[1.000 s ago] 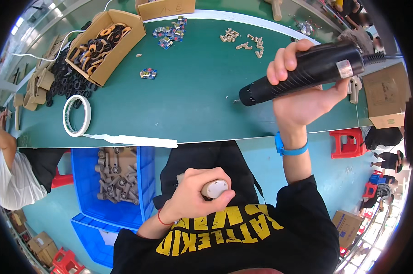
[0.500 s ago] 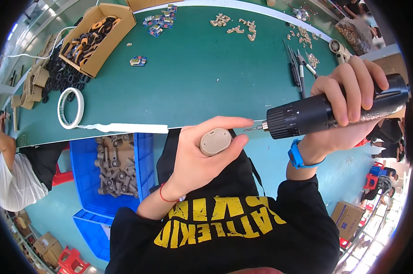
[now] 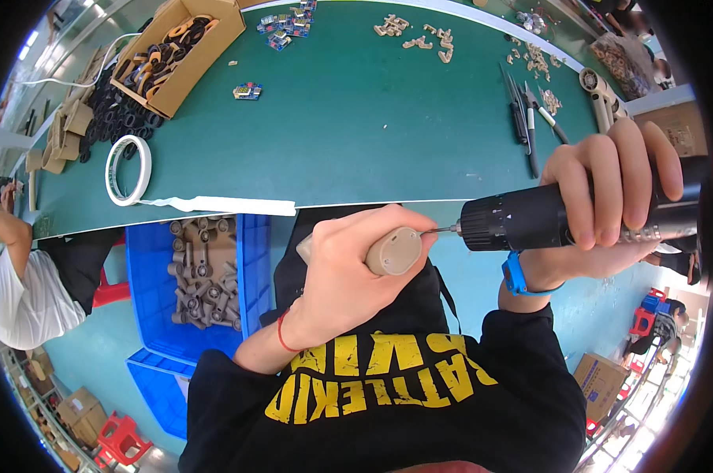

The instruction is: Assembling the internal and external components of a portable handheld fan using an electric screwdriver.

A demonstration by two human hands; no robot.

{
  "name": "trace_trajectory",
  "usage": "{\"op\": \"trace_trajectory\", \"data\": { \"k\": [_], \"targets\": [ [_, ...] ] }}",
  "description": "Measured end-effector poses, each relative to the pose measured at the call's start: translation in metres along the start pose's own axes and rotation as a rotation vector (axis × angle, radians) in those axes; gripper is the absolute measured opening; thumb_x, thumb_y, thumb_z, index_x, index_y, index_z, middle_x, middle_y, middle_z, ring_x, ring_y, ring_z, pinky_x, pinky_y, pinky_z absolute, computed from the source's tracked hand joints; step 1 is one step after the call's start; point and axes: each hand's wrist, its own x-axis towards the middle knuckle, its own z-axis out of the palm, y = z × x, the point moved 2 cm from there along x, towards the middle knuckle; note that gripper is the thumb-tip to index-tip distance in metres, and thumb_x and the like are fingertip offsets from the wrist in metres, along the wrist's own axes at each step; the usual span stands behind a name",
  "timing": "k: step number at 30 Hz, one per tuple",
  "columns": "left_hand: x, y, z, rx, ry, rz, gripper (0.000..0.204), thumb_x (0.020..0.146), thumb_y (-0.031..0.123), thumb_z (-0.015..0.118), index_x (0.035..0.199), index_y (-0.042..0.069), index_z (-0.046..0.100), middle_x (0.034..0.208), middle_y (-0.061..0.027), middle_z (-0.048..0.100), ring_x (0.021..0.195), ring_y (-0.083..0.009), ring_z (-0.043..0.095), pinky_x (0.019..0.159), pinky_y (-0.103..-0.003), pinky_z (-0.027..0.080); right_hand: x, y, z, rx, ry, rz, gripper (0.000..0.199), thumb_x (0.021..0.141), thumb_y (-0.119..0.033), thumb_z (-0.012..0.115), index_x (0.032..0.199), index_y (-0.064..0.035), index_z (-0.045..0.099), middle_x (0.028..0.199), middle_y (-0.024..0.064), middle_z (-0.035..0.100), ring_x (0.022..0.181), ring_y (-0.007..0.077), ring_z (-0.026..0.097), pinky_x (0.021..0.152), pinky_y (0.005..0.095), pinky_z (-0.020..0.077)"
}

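Clamped inside the left hand (image 3: 344, 272), just on the near side of the green table's (image 3: 333, 142) front edge: a beige, oval-ended plastic cylinder (image 3: 393, 252). Likely light, stiff, rather smooth, not very fragile; best held round the barrel, leaving the end clear. Pointing end-face up and rightward, extending back leftward along the long axis, partly hidden. Gripping a black, ribbed, cylindrical electric screwdriver (image 3: 522, 221) in the closed right hand (image 3: 608, 189); aiming the slim metal bit (image 3: 443, 230) left, contact impossible to tell.
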Motion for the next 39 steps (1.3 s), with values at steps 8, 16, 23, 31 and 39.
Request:
{"op": "trace_trajectory", "data": {
  "k": [8, 16, 23, 31, 39],
  "targets": [
    [-0.003, -0.003, -0.007, -0.143, -0.14, -0.158, 0.025, 0.076, 0.007, 0.076, 0.098, 0.005, 0.063, 0.075, -0.0064, 0.063, 0.061, -0.017, 0.061, 0.057, -0.024, 0.046, -0.005, -0.017, 0.007, 0.044, 0.181, -0.086, 0.021, 0.096, -0.02, 0.047, 0.08, -0.0076, 0.053, 0.056, 0.003, 0.057, 0.048, 0.0118, 0.055, 0.043, 0.022, 0.0514],
    [-0.003, -0.018, 0.001, 0.01, -0.139, 0.045, 0.016, 0.078, 0.012, 0.071, 0.086, 0.007, 0.057, 0.065, -0.0083, 0.057, 0.053, -0.0262, 0.055, 0.048, -0.031, 0.043, 0.001, -0.001, -0.012, 0.186, -0.241, 0.055, 0.02, 0.068, 0.003, 0.073, 0.06, -0.0094, 0.06, 0.063, 0.0021, 0.061, 0.058, 0.011, 0.061, 0.054, 0.0219, 0.0573],
    [-0.006, -0.017, 0.001, 0.061, -0.196, 0.034, 0.017, 0.079, 0.015, 0.07, 0.086, 0.007, 0.057, 0.064, -0.0095, 0.059, 0.053, -0.0297, 0.058, 0.048, -0.034, 0.045, 0.002, 0.009, -0.01, 0.247, -0.347, 0.081, 0.018, 0.068, 0.003, 0.074, 0.062, -0.0085, 0.061, 0.064, 0.0031, 0.062, 0.059, 0.0124, 0.062, 0.055, 0.0232, 0.0583],
    [-0.008, -0.016, 0.0, 0.14, -0.207, 0.067, 0.033, 0.083, 0.028, 0.073, 0.099, 0.006, 0.055, 0.069, -0.011, 0.06, 0.059, -0.0318, 0.06, 0.05, -0.037, 0.045, 0.0, 0.006, -0.006, 0.281, -0.307, 0.102, 0.015, 0.072, 0.001, 0.072, 0.064, -0.007, 0.062, 0.063, 0.005, 0.062, 0.057, 0.0142, 0.063, 0.053, 0.0246, 0.0582],
    [-0.009, -0.015, -0.003, 0.192, -0.259, 0.086, 0.04, 0.084, 0.035, 0.072, 0.1, 0.004, 0.053, 0.07, -0.012, 0.059, 0.058, -0.0334, 0.059, 0.049, -0.04, 0.044, -0.002, 0.008, -0.001, 0.327, -0.263, 0.125, 0.013, 0.076, 0.0, 0.069, 0.066, -0.0054, 0.062, 0.062, 0.0069, 0.063, 0.054, 0.0161, 0.063, 0.051, 0.0259, 0.0582]
  ]
}}
